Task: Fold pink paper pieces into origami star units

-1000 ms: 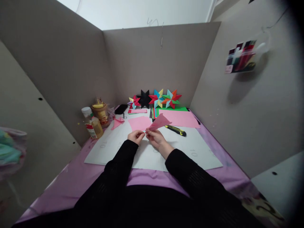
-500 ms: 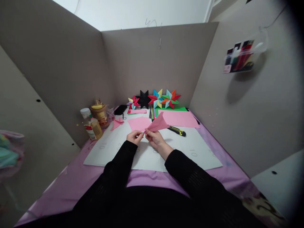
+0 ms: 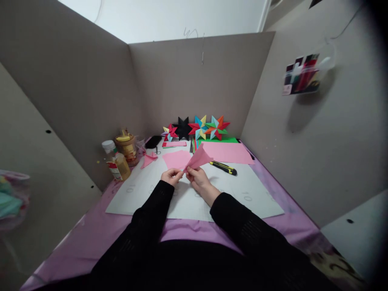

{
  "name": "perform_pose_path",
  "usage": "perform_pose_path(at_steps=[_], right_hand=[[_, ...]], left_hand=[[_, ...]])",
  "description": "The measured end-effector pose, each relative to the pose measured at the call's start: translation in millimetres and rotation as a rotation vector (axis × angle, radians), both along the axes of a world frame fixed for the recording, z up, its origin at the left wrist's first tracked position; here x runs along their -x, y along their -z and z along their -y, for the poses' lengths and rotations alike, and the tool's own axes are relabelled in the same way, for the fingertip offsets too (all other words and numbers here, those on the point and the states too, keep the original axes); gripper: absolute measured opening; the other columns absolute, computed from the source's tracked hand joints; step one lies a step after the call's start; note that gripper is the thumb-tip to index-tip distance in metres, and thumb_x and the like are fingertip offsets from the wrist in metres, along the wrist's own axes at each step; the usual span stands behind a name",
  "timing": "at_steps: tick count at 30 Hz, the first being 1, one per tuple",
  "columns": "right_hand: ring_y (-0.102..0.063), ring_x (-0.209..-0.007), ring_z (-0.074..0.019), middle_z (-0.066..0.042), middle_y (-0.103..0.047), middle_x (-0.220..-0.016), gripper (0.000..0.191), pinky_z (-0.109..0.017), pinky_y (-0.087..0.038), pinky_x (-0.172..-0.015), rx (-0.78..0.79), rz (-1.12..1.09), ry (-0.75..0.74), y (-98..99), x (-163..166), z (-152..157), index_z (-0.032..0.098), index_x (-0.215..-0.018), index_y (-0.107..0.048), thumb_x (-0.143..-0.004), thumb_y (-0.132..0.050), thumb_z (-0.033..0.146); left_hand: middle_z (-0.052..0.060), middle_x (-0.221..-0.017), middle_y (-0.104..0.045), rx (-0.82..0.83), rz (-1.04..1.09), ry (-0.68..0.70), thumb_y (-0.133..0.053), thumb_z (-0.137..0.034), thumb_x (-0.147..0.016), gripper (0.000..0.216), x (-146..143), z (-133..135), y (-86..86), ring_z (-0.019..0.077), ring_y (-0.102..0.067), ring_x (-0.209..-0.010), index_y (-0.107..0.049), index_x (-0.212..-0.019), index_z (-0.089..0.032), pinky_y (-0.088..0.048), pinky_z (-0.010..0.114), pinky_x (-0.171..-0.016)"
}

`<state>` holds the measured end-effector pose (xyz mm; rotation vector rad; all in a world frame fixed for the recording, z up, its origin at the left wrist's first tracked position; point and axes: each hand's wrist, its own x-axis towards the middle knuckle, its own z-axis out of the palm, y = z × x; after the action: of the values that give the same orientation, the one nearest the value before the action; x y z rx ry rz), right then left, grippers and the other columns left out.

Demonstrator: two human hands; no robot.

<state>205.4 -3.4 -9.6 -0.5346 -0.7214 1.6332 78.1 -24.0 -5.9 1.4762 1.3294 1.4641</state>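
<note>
While the left hand point(image 3: 170, 176) is pinching the near tip of the folded pink paper point(image 3: 198, 158), the right hand point(image 3: 198, 180) is grasping it too, its point lifting toward one o'clock above the worktop point(image 3: 248, 198).

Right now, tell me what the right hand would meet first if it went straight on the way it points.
Probably the left hand: the right hand points toward it, and both pinch the tip of the folded pink paper, fingertips almost meeting. Past that lies the flat pink sheet, though depth is unclear.
</note>
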Motion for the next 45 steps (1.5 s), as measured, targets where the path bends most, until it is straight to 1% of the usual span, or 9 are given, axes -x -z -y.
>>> perform_pose_path(at_steps=[7,11,18,21,25,31,37,41,45], right_hand=[[-0.046,-0.048,-0.0074,0.003,-0.054,-0.055,0.027,-0.022,-0.036,-0.047,-0.055,0.087,-0.009,2.2,-0.9,-1.7,0.014,-0.068,-0.058,-0.053,-0.077,0.025],[-0.045,-0.047,-0.0073,0.003,-0.053,-0.053,0.026,-0.022,-0.034,-0.046,-0.077,0.136,-0.008,0.6,-0.9,1.0,0.014,-0.066,-0.058,-0.054,-0.076,0.028],[-0.041,-0.046,-0.0077,0.004,-0.048,-0.048,0.026,-0.023,-0.031,-0.046,-0.100,0.192,0.012,-0.4,2.3,4.4,0.014,-0.061,-0.056,-0.056,-0.075,0.029],[-0.037,-0.043,-0.0069,0.005,-0.046,-0.045,0.026,-0.022,-0.029,-0.043,-0.107,0.226,0.021,-0.1,0.4,3.7,0.014,-0.059,-0.055,-0.055,-0.075,0.029],[-0.036,-0.040,-0.0060,0.005,-0.046,-0.043,0.027,-0.022,-0.027,-0.042,-0.112,0.270,-0.013,0.3,-1.6,3.0,0.013,-0.057,-0.054,-0.053,-0.076,0.028],[-0.040,-0.040,-0.0060,0.004,-0.050,-0.047,0.031,-0.020,-0.028,-0.041,-0.042,0.208,-0.007,-0.6,-0.8,1.4,0.015,-0.065,-0.054,-0.053,-0.076,0.034],[-0.038,-0.037,-0.0056,0.004,-0.049,-0.044,0.027,-0.020,-0.024,-0.038,-0.100,0.294,-0.067,0.3,-4.2,-0.6,0.015,-0.062,-0.055,-0.056,-0.074,0.033],[-0.038,-0.038,-0.0058,0.004,-0.049,-0.043,0.026,-0.020,-0.026,-0.039,-0.116,0.310,-0.087,-2.0,-5.6,0.5,0.014,-0.062,-0.057,-0.055,-0.075,0.031],[-0.038,-0.037,-0.0057,0.004,-0.049,-0.043,0.026,-0.020,-0.026,-0.039,-0.130,0.330,-0.082,-2.5,-5.5,0.8,0.014,-0.061,-0.057,-0.055,-0.075,0.031]], left_hand=[[0.000,-0.055,-0.060,0.117,0.206,0.076,-0.073,-0.042,-0.053,0.033,-0.5,-0.4,-3.8,0.0093,-0.054,-0.051,-0.066,-0.067,-0.012,-0.048,0.022,-0.051],[-0.001,-0.050,-0.057,0.113,0.188,0.080,-0.074,-0.041,-0.053,0.032,1.5,-1.1,-3.0,0.0076,-0.050,-0.046,-0.063,-0.062,-0.012,-0.046,0.021,-0.050],[-0.002,-0.048,-0.054,-0.021,0.078,0.055,-0.069,-0.044,-0.058,0.032,0.2,0.7,-3.7,0.0075,-0.047,-0.045,-0.059,-0.058,-0.014,-0.041,0.020,-0.047],[-0.002,-0.050,-0.055,-0.007,0.097,0.061,-0.068,-0.044,-0.059,0.032,-0.5,0.8,-3.6,0.0077,-0.047,-0.046,-0.061,-0.062,-0.013,-0.041,0.020,-0.047],[-0.003,-0.048,-0.052,0.000,0.103,0.067,-0.067,-0.043,-0.060,0.032,0.0,-0.1,-2.2,0.0065,-0.044,-0.044,-0.059,-0.060,-0.013,-0.038,0.019,-0.044],[-0.003,-0.048,-0.051,0.033,0.070,0.057,-0.066,-0.042,-0.060,0.030,-0.1,1.9,-3.6,0.0054,-0.040,-0.042,-0.058,-0.059,-0.013,-0.035,0.017,-0.039],[-0.003,-0.050,-0.054,0.071,0.109,0.065,-0.069,-0.042,-0.057,0.031,2.5,3.0,-6.4,0.0051,-0.040,-0.040,-0.062,-0.062,-0.013,-0.032,0.017,-0.037],[-0.006,-0.042,-0.047,0.114,0.107,0.083,-0.070,-0.043,-0.057,0.030,4.7,2.1,-5.9,0.0045,-0.034,-0.035,-0.063,-0.063,-0.014,-0.026,0.019,-0.034],[-0.005,-0.043,-0.047,0.087,0.120,0.089,-0.069,-0.040,-0.059,0.027,3.5,1.8,-4.2,0.0057,-0.037,-0.038,-0.061,-0.061,-0.014,-0.030,0.019,-0.038]])
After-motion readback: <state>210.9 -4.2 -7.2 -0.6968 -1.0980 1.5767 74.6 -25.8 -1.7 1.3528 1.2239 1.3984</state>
